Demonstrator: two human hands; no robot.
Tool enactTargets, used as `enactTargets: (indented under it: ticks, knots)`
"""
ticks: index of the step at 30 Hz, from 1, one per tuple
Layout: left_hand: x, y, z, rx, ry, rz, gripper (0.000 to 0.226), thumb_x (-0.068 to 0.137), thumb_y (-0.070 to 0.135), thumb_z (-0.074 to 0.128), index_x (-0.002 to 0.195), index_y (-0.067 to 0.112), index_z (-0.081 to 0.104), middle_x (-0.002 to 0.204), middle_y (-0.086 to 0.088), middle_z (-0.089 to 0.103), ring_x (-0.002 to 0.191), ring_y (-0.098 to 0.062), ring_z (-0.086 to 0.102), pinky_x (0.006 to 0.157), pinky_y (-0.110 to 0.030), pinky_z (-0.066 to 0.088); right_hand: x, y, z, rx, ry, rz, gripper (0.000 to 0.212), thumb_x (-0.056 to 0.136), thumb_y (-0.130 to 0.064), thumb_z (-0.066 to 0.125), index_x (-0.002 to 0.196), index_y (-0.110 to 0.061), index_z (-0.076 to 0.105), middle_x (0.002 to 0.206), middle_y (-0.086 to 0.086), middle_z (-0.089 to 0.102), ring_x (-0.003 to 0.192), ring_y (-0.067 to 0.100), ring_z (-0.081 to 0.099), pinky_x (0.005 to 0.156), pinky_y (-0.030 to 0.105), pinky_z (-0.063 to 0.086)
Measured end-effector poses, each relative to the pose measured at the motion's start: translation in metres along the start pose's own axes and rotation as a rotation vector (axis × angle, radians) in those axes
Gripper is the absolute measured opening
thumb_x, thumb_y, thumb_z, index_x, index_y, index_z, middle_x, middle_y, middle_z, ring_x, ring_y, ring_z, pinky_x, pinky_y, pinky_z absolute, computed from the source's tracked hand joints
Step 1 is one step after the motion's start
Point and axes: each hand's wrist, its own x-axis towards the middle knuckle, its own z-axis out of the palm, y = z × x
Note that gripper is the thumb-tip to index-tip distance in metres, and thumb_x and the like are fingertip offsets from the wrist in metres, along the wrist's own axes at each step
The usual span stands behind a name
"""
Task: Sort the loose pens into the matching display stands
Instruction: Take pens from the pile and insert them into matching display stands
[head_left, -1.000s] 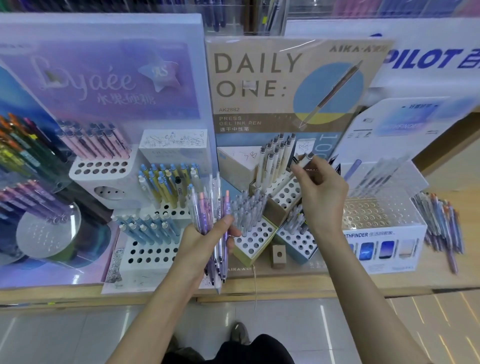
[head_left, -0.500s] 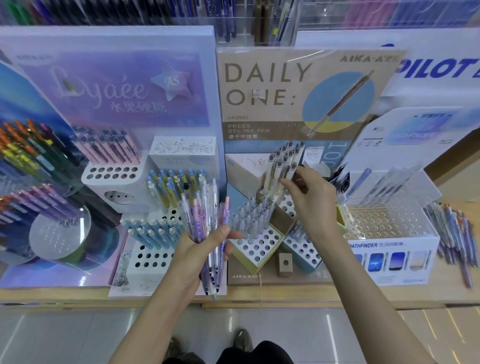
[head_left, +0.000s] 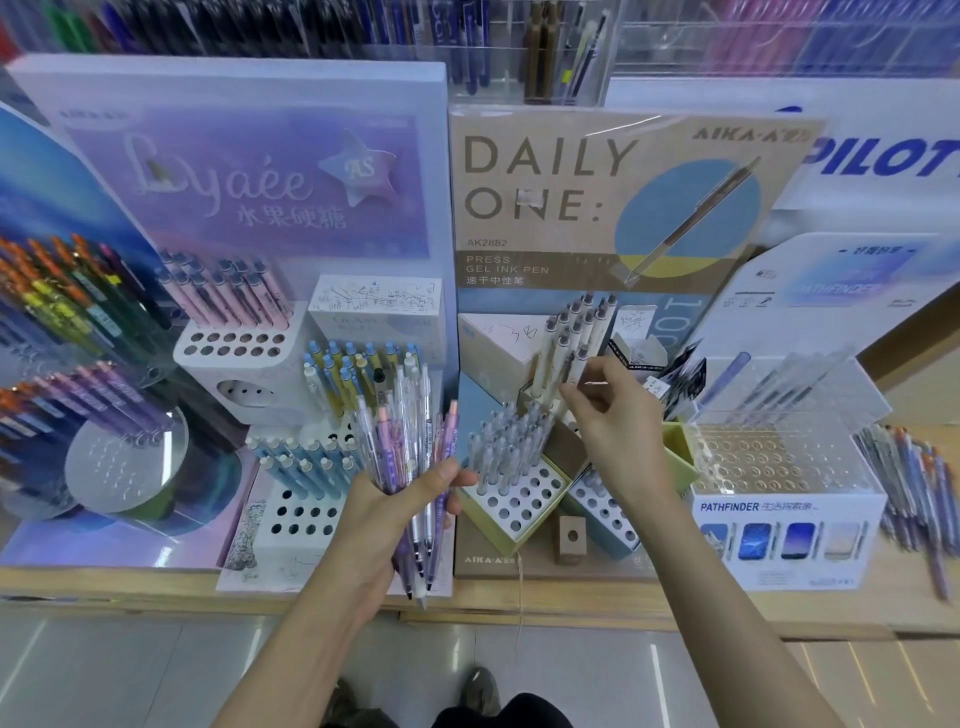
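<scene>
We log left hand gripping pen bundle, upright, before Lyaée stand. Right hand: fingers curled at cream pens in Daily One stand; pinch unclear.

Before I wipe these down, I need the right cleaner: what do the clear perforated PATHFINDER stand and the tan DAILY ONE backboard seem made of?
Clear perforated PATHFINDER stand: probably acrylic, glossy; it is see-through with glinting edges. Tan DAILY ONE backboard: likely printed cardboard under glossy film; kraft-brown face crossed by bright light streaks.
</scene>
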Motion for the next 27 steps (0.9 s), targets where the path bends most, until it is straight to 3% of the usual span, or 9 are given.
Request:
enactTargets:
  ticks: [4, 9, 15, 18, 20, 22, 24, 27]
  knots:
    - [-0.002, 0.001, 0.000, 0.008, 0.000, 0.005, 0.031, 0.070, 0.016, 0.068, 0.098, 0.005, 0.065, 0.078, -0.012, 0.073, 0.054, -0.014, 0.060, 0.056, -0.025, 0.053, 0.005, -0.002, 0.002, -0.084, 0.037, -0.002, 0.016, 0.088, -0.022, 0.067, 0.086, -0.011, 0.056, 0.075, -0.002, 0.060, 0.070, 0.008, 0.056, 0.057, 0.007, 0.040]
    - [-0.008, 0.002, -0.001, 0.017, 0.006, 0.013, 0.031, 0.069, 0.017, 0.068, 0.098, 0.008, 0.065, 0.079, -0.012, 0.074, 0.055, -0.014, 0.061, 0.057, -0.025, 0.054, 0.004, 0.000, 0.000, -0.077, 0.011, 0.001, 0.016, 0.088, -0.025, 0.067, 0.087, -0.012, 0.058, 0.078, 0.000, 0.063, 0.075, 0.015, 0.060, 0.060, 0.016, 0.043]
    - [-0.016, 0.006, -0.005, -0.016, 0.027, 0.031, 0.031, 0.069, 0.021, 0.066, 0.097, 0.008, 0.064, 0.077, -0.010, 0.074, 0.055, -0.012, 0.062, 0.056, -0.023, 0.054, -0.001, -0.001, 0.005, -0.095, 0.056, 0.008, 0.013, 0.090, -0.020, 0.065, 0.098, -0.010, 0.062, 0.085, -0.002, 0.061, 0.082, 0.015, 0.058, 0.080, 0.030, 0.050]
    - [-0.020, 0.010, -0.012, -0.037, 0.044, 0.053, 0.037, 0.070, 0.022, 0.065, 0.102, 0.003, 0.063, 0.076, -0.011, 0.073, 0.053, -0.012, 0.060, 0.053, -0.022, 0.051, -0.005, -0.002, 0.005, -0.097, 0.087, 0.034, 0.032, 0.088, -0.021, 0.067, 0.117, -0.010, 0.059, 0.100, -0.002, 0.061, 0.097, 0.015, 0.059, 0.089, 0.028, 0.047]
    - [-0.022, 0.012, -0.020, -0.045, 0.051, 0.064, 0.038, 0.069, 0.024, 0.067, 0.101, 0.005, 0.064, 0.080, -0.014, 0.073, 0.053, -0.014, 0.060, 0.054, -0.023, 0.051, -0.016, -0.009, 0.005, -0.087, 0.204, -0.075, 0.041, 0.089, -0.020, 0.067, 0.125, -0.009, 0.053, 0.114, 0.002, 0.057, 0.107, 0.016, 0.055, 0.092, 0.027, 0.043]
    - [-0.024, 0.013, -0.028, -0.042, 0.066, 0.063, 0.037, 0.067, 0.026, 0.069, 0.098, 0.007, 0.065, 0.083, -0.014, 0.074, 0.055, -0.016, 0.061, 0.055, -0.023, 0.051, -0.035, -0.026, 0.009, -0.051, 0.318, -0.281, 0.028, 0.091, -0.017, 0.062, 0.116, -0.007, 0.054, 0.109, 0.002, 0.054, 0.099, 0.015, 0.054, 0.087, 0.022, 0.043]
    - [-0.026, 0.015, -0.038, -0.044, 0.083, 0.050, 0.037, 0.066, 0.027, 0.070, 0.098, 0.007, 0.066, 0.085, -0.014, 0.074, 0.056, -0.016, 0.063, 0.057, -0.023, 0.051, -0.054, -0.049, 0.022, 0.022, 0.221, -0.343, 0.011, 0.092, -0.021, 0.056, 0.102, -0.016, 0.057, 0.098, -0.003, 0.057, 0.088, 0.009, 0.054, 0.079, 0.016, 0.043]
    - [-0.030, 0.021, -0.057, -0.031, 0.111, 0.058, 0.034, 0.067, 0.025, 0.070, 0.097, 0.011, 0.068, 0.086, -0.015, 0.074, 0.058, -0.016, 0.064, 0.059, -0.025, 0.053, -0.066, -0.089, 0.055, 0.225, -0.278, -0.086, 0.011, 0.090, -0.036, 0.060, 0.090, -0.026, 0.066, 0.088, -0.013, 0.067, 0.086, 0.000, 0.059, 0.074, 0.011, 0.043]
